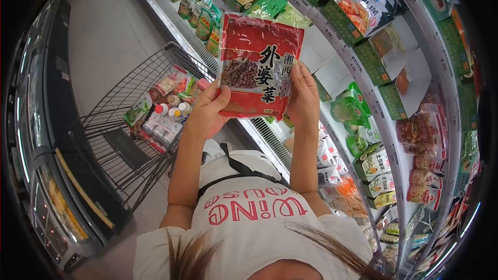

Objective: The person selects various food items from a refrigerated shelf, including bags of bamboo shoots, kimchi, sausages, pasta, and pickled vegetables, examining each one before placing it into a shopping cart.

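Observation:
A red food packet [259, 67] with dark Chinese lettering and a picture of chopped food is held up flat, its front towards the camera. My left hand [206, 109] grips its lower left edge, thumb on the front. On the lower right edge, my right hand [304, 93] holds it the same way. The fingers of both hands are mostly hidden behind the packet. Behind it are the refrigerated shelves [384, 140], stacked with packaged food.
A wire shopping cart [124, 148] holding bottles [162, 110] and packets stands left of my arms. Further left is a dark freezer case [78, 176] with a yellowish rail. Green trays and bagged goods fill the shelves at the right, above grey floor tiles [104, 26].

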